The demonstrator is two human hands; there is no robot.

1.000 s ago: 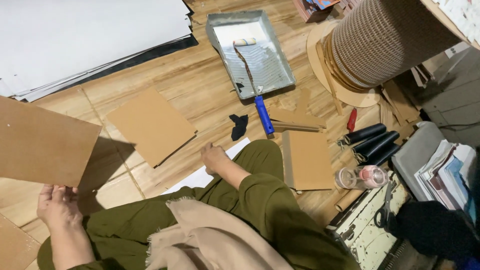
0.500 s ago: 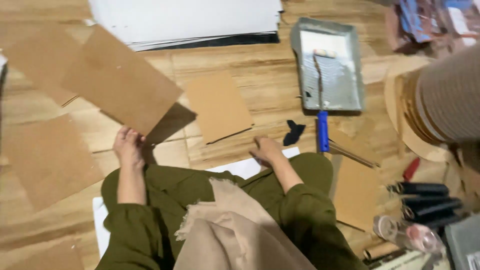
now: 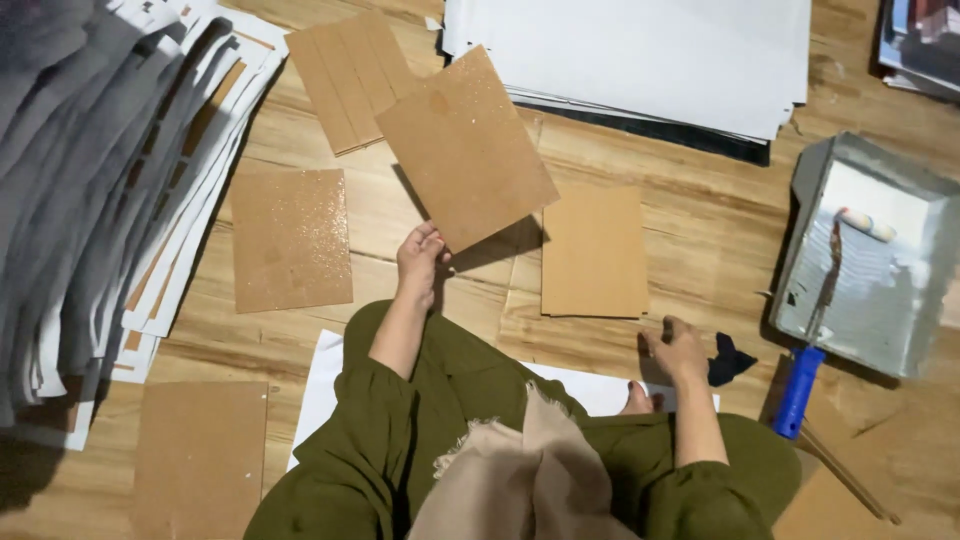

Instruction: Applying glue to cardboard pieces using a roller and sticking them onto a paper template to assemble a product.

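two hands work over the wooden floor (image 3: pixel 700 230): the left hand (image 3: pixel 420 262) pinches a glittery brown card (image 3: pixel 465 150) by its lower corner, lifted and tilted, while the right hand (image 3: pixel 678 350) rests fingers curled on the floor just below a plain brown card (image 3: pixel 594 250), beside a black scrap (image 3: pixel 728 360).

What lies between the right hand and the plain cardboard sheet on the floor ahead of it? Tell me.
Nothing visible. The right hand rests just below the plain cardboard sheet, only bare wooden floor between them.
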